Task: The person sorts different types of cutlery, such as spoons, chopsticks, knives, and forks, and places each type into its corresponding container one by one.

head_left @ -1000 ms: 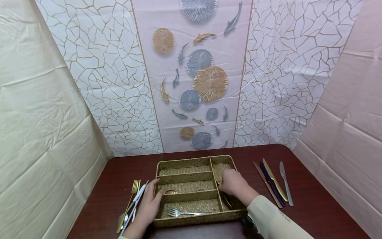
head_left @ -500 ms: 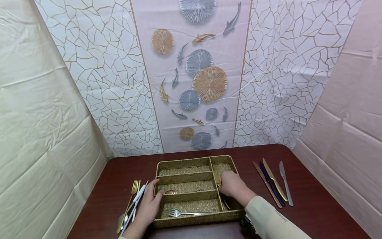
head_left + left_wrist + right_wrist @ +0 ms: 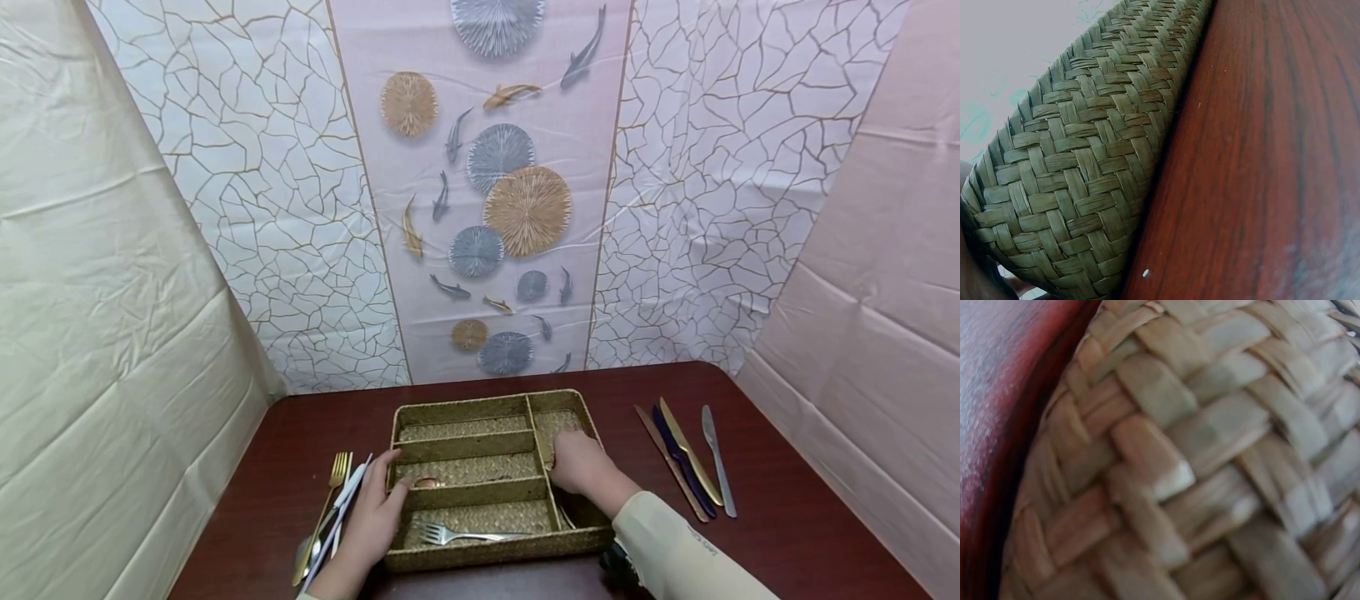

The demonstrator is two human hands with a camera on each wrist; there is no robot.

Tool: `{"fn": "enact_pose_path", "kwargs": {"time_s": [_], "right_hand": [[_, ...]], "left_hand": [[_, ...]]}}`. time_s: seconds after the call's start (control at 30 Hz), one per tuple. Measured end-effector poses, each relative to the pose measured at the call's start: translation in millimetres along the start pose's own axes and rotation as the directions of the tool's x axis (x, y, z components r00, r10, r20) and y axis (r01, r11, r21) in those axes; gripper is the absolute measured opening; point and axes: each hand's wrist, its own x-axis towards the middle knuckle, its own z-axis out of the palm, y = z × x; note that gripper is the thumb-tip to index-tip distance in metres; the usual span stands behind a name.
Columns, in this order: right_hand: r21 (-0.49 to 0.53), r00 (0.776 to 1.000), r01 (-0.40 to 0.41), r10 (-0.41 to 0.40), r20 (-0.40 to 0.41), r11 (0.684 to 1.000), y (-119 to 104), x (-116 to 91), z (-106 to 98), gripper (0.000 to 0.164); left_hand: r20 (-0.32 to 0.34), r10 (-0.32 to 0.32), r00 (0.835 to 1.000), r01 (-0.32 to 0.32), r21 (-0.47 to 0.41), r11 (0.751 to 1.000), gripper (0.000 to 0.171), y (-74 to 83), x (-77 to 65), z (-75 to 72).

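Note:
A woven cutlery tray (image 3: 498, 550) with several compartments lies on the table. My left hand (image 3: 372, 512) rests on its left side, fingertips and thumb over the rim. My right hand (image 3: 581, 462) is curled down inside the tray's right compartment and holds a gold-coloured piece of cutlery (image 3: 548, 452), mostly covered by the hand. A thin curved metal edge (image 3: 566, 518) shows below the fist. In the front compartment lies a silver fork (image 3: 465, 533); a coppery spoon (image 3: 429, 482) shows in the middle one. Both wrist views are filled with woven wall and table; the right fingertips are hidden.
Left of the tray lies a bunch of cutlery with a gold fork (image 3: 340, 471), white handles and a spoon (image 3: 306, 557). On the right are a copper knife (image 3: 667, 458), dark blue knife (image 3: 678, 454), gold knife (image 3: 686, 446) and silver knife (image 3: 717, 458). Cloth walls surround the table (image 3: 330, 417).
My right hand has shifted slightly left and lower in the right compartment, and less of the cutlery around it shows. The left hand and tray have stayed in place.

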Motion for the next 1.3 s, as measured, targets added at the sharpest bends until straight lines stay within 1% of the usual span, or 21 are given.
{"fn": "enact_pose_path", "kwargs": {"time_s": [0.07,0.23,0.37,0.67,0.93,1.0,1.13,1.23,1.3], "right_hand": [[-0.008,1.000,0.003,-0.003,-0.009,1.000,0.2,0.4,0.5,0.029],[-0.020,0.999,0.015,-0.015,-0.032,1.000,0.9,0.0,2.3,0.026],[-0.007,0.999,0.018,-0.018,-0.033,1.000,0.7,-0.8,2.5,0.027],[-0.014,0.998,0.029,-0.030,-0.048,0.999,1.6,-1.7,2.7,0.028],[0.025,0.999,0.038,-0.037,-0.019,0.999,0.3,-5.2,-1.0,0.030],[0.022,0.999,0.044,-0.044,-0.020,0.999,0.7,-6.0,-1.8,0.033],[0.059,0.999,0.036,-0.035,-0.024,0.998,1.8,-8.1,-7.4,0.046],[0.088,0.997,0.025,-0.018,-0.075,0.996,4.9,-9.3,-18.5,0.052],[0.108,0.993,0.016,-0.004,-0.115,0.994,9.1,-10.2,-29.9,0.049]], "left_hand": [[-0.004,0.004,1.000,-0.004,0.003,1.000,0.052,0.1,-0.2,0.4],[0.020,-0.032,0.999,0.032,-0.003,0.999,0.057,-0.1,-0.3,0.2],[0.031,-0.044,0.999,0.044,-0.011,0.999,0.058,-0.9,-0.2,-0.2],[0.031,-0.043,0.999,0.043,-0.018,0.999,0.059,-0.8,-0.6,0.1],[0.020,-0.035,0.999,0.035,-0.020,0.999,0.055,-0.3,-1.6,-0.3],[0.021,-0.038,0.999,0.038,-0.022,0.999,0.055,-0.3,-1.4,-0.5],[0.023,-0.047,0.999,0.047,-0.022,0.999,0.055,-0.9,-0.8,-0.5],[0.022,-0.042,0.999,0.043,-0.013,0.999,0.057,-1.0,-0.3,0.0],[0.021,-0.042,0.999,0.042,-0.012,0.999,0.057,-0.7,-0.2,0.2]]}}
